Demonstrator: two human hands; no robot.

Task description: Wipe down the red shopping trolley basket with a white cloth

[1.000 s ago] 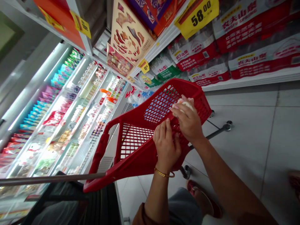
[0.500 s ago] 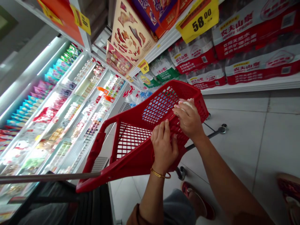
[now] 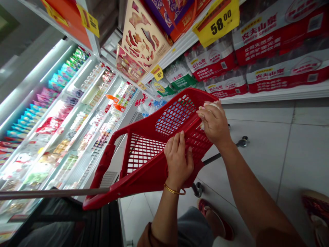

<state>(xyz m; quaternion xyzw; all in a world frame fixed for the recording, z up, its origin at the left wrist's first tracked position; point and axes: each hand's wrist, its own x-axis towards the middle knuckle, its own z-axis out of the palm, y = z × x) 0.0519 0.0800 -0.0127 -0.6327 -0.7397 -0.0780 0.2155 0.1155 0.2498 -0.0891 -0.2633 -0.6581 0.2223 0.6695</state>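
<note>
A red plastic shopping basket (image 3: 144, 154) on wheels is tilted in front of me. My left hand (image 3: 177, 159), with a gold bangle at the wrist, is closed over the basket's near rim and grips it. My right hand (image 3: 215, 122) is closed on a small white cloth or tissue (image 3: 208, 104), pressed against the basket's right wall close to the far rim. Most of the white thing is hidden under my fingers. Nothing shows inside the basket.
A lit chiller cabinet (image 3: 51, 130) full of packets runs along the left. Shelves with shrink-wrapped water bottle packs (image 3: 269, 37) and a yellow 58.00 price tag (image 3: 218, 20) stand ahead. The basket's grey pull handle (image 3: 51, 195) reaches left. My feet in red sandals (image 3: 218, 219) stand on pale floor tiles.
My right hand has slid up and to the right along the basket's wall with the white thing. The left hand has stayed on the rim.
</note>
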